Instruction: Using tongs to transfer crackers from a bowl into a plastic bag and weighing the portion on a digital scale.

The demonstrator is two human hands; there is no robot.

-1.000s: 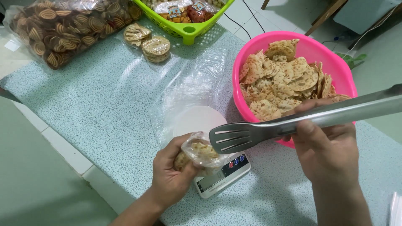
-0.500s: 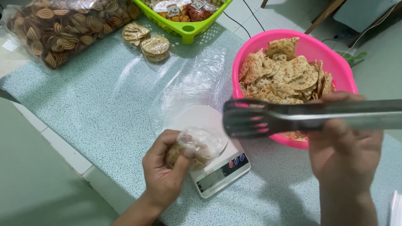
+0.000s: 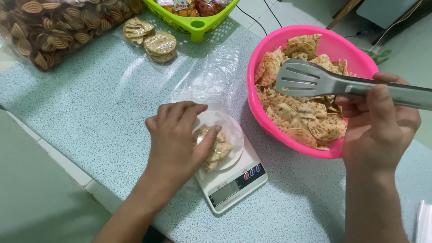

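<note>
Clear bag of crackers [image 3: 217, 150] on white scale [image 3: 231, 182], left hand [image 3: 177, 137] gripping.

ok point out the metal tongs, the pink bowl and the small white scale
flat slotted metal tongs [image 3: 300, 79], head view, on the slotted tip
round pink plastic bowl [image 3: 334, 45], head view, on the inner far wall
small white digital kitchen scale [image 3: 236, 183], head view, on the front panel beside the display

Bright, even, diffuse light fills the scene. Soft shadows fall toward five o'clock beneath the pink bowl [image 3: 335, 45] and the right hand [image 3: 378, 123]. White glare streaks the clear plastic sheet [image 3: 211, 76] at twelve o'clock from the scale [image 3: 231, 182]. The centre is sharp; the bagged biscuits [image 3: 54, 27] at ten o'clock look slightly soft, with mild wide-angle stretching at the edges.
</note>
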